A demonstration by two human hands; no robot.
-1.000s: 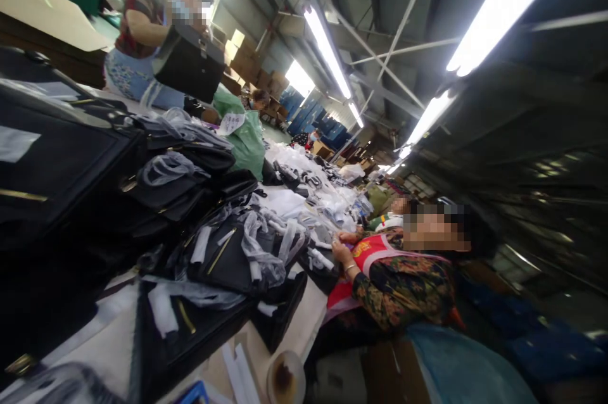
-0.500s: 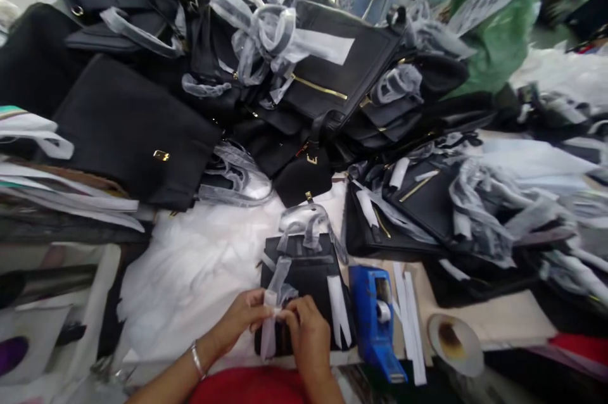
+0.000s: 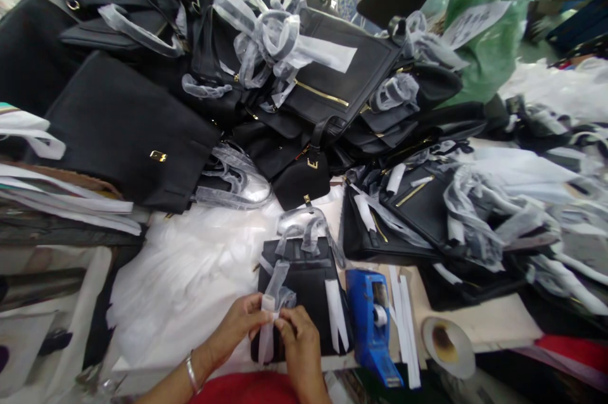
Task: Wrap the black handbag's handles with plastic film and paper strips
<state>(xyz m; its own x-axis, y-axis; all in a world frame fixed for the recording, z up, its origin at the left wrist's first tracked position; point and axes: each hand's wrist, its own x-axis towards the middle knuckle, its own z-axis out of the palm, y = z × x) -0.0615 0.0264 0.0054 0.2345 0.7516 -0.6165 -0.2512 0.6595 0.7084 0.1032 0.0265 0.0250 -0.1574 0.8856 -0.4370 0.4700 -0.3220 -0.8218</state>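
A small black bag (image 3: 308,271) lies in front of me, its handles wrapped in clear film. My left hand (image 3: 244,321) pinches a wrapped strap (image 3: 268,312) with a white band around it, over the bag's left side. From the right, my right hand (image 3: 300,334) has its fingers closed on the same strap, close to the left fingertips. White paper strips (image 3: 337,315) lie on the bag's right side. Beside the bag stands a blue tape dispenser (image 3: 373,321) with a white roll.
Black bags with film-wrapped straps (image 3: 332,62) are heaped across the back. White soft sheets (image 3: 185,277) spread at the left. A tape roll (image 3: 448,347) and paper strips (image 3: 407,328) lie right of the dispenser. A green sack (image 3: 494,43) stands at the back right.
The view has shifted slightly. Both hands remain at the strap, with small finger movements. At the back, a dark box-like object has tilted and come lower.
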